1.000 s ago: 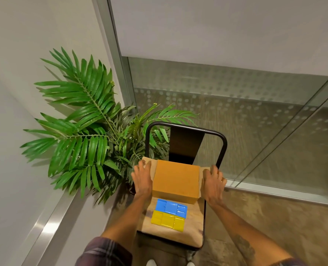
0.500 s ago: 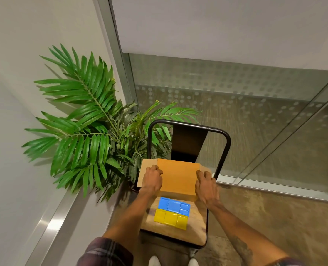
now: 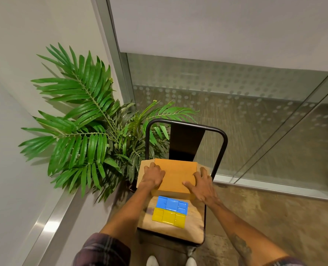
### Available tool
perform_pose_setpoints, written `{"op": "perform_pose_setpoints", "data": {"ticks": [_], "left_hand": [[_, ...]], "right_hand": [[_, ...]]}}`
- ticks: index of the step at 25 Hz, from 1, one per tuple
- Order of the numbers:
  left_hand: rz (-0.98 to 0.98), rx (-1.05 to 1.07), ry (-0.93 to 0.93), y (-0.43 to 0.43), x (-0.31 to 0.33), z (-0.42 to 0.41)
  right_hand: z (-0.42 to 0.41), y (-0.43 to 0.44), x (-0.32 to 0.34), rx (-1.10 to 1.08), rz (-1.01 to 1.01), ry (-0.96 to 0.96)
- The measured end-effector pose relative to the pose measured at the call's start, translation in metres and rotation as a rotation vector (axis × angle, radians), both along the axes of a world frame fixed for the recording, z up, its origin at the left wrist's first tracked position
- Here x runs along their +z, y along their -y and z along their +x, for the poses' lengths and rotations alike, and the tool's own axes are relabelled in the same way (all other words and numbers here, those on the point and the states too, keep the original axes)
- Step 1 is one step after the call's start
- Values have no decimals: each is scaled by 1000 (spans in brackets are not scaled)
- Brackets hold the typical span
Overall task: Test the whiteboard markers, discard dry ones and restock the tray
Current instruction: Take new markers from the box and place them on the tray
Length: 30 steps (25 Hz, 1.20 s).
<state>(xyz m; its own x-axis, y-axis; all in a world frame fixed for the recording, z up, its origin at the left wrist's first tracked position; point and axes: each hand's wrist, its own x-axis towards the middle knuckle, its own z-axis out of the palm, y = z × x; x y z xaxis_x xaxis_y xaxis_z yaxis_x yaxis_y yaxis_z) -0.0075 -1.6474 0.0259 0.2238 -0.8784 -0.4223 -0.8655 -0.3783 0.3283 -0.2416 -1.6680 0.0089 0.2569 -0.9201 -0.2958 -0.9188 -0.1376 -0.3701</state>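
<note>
1. Green palm plant (image 3: 86,131) is standing just left of black metal-framed chair (image 3: 224,139), a few fronds showing thru the backrest. Frosted-dot glass wall (image 3: 236,112) is running behind & to the right.
2. Orange-brown cardboard box (image 3: 176,175) is sitting at the back of the chair's wooden seat (image 3: 193,223), close to the backrest, w/ a paler flap sticking out at its left.
3. Flat blue moulded plastic piece (image 3: 171,204) & matching yellow plastic piece (image 3: 168,217) are lying touching on the seat, just in front of the box.
4. Left hand (image 3: 152,176) is resting on the box's left top edge, fingers curled over it. Right hand (image 3: 201,186) is lying on the right edge, fingers spread, thumb flat on top.
</note>
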Motion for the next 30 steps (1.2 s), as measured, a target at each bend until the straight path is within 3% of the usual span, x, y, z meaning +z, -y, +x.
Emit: {"op": "perform_pose_setpoints", "data": {"ticks": [3,6,8,12,16,18,22,27,30], "left_hand": [[-139,311,-287,-4,5,7],[-170,410,-394,-8,8,12],[-150,379,-414,-10,9,15],[-114,279,-453,-15,1,16],[-39,63,-281,-22,0,12],[-36,12,-285,-29,-1,9],[-197,30,-332,-43,-6,3],[-473,396,-499,-49,-3,-10],[-404,298,-417,-45,-4,-11]], "right_hand": [[1,-1,12,-6,-226,213],[1,8,25,-134,121,673],[-4,15,29,-118,340,753],[-6,18,27,174,518,483],[5,20,13,421,442,88],[14,17,3,459,387,-47],[24,10,1,485,313,-43],[29,5,12,448,237,20],[35,6,16,419,211,51]]}}
